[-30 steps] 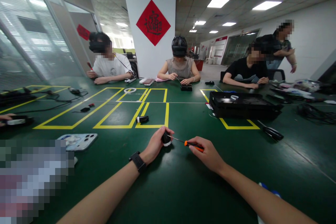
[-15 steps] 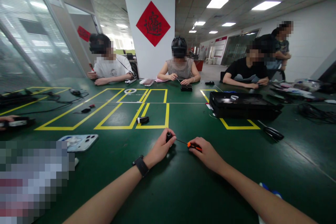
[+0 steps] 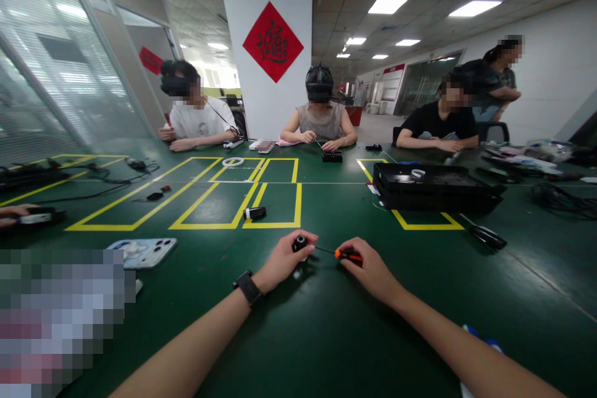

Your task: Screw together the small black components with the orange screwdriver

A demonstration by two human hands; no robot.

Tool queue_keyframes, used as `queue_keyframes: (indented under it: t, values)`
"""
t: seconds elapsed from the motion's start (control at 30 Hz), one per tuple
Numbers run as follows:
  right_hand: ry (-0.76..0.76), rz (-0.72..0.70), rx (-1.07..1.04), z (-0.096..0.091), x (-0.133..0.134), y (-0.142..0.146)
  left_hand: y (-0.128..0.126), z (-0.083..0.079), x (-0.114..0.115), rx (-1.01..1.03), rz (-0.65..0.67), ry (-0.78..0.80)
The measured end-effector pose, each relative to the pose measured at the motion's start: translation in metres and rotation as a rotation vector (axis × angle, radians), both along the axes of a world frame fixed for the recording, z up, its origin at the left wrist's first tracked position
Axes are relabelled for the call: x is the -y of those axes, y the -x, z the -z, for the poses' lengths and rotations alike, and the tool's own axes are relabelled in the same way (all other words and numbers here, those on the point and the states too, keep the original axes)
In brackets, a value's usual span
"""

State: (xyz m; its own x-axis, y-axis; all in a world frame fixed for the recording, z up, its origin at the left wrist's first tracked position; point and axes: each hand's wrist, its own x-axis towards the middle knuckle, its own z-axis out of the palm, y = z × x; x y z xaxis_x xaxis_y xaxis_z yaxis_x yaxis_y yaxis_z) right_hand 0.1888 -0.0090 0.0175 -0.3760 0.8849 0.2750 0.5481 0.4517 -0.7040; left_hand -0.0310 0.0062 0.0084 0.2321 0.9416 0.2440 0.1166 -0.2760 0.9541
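My left hand (image 3: 285, 260) is closed around a small black cylindrical part (image 3: 300, 242) with a round opening at its end; the fingers cover much of it. In my right hand (image 3: 366, 264) is a screwdriver (image 3: 351, 257) with an orange and black handle, gripped near the collar. Its thin shaft points left, and the tip reaches the black part or the fingers beside it; I cannot tell exactly where it touches. Both hands are just above the green table (image 3: 298, 336).
Beyond my left hand lies a black cylindrical object (image 3: 254, 213) within yellow tape. A phone (image 3: 144, 253) is at left. Toward the right are a black tray (image 3: 433, 189) and a black-handled tool (image 3: 487, 237). Several people sit across the table; another person's hand (image 3: 13, 214) shows at far left.
My left hand has turned slightly, so the round end of the black part shows more, and its fingers extend further. The screwdriver and right hand have shifted very slightly right.
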Motion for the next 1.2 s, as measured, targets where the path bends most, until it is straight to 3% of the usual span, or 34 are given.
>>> queue_keyframes:
  t: [0.53,0.77,1.0,1.2]
  values:
    - [0.005,0.035,-0.026,0.0020,-0.0036,-0.0029,-0.0035,0.0010,0.0028,-0.048,0.027,0.010]
    - [-0.006,-0.038,0.003,0.0022,-0.0065,-0.0043,-0.0033,0.0016,0.0027,-0.057,0.011,0.000]
    - [0.005,0.012,0.009,0.0020,-0.0034,-0.0033,-0.0032,0.0008,0.0029,-0.080,0.019,-0.012]
    - [0.023,-0.042,0.036,-0.0029,-0.0028,-0.0040,-0.0025,0.0010,0.0025,-0.081,0.027,-0.009]
